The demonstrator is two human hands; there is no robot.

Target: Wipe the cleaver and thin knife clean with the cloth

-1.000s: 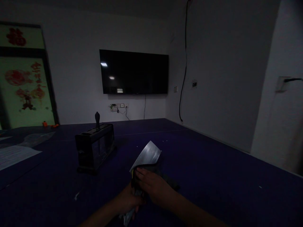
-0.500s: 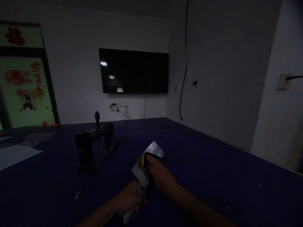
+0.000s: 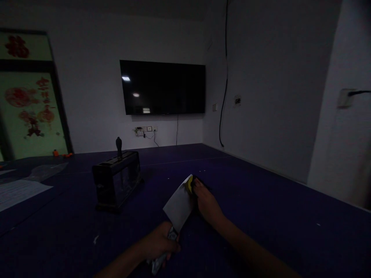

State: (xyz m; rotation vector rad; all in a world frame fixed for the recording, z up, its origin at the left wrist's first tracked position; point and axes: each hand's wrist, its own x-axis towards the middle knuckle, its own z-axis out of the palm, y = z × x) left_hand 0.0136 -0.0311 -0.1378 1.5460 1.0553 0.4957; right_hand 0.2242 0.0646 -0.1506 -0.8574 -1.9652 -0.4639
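Note:
My left hand (image 3: 160, 243) is wrapped round the patterned handle of a cleaver (image 3: 179, 207), whose broad pale blade slants up and away to the right. My right hand (image 3: 207, 202) is closed on a dark cloth with a yellow patch (image 3: 190, 184) and presses it against the blade near its far end. How the cloth is folded under the fingers is hard to see in the dim light. To the left of both hands stands a black knife block (image 3: 117, 179) with clear sides, and one dark-handled tool (image 3: 118, 146) sticks up from its top.
A dark blue-purple tabletop (image 3: 255, 231) spreads under everything, with small white scraps on it. Printed paper (image 3: 21, 192) and clear plastic film (image 3: 48, 171) lie at the left. Small orange items (image 3: 56, 153) sit at the far left edge. A television (image 3: 164, 88) hangs on the wall.
My right hand has slid the cloth along the blade toward its far end, up and to the right. The left hand keeps its hold on the handle, almost unmoved.

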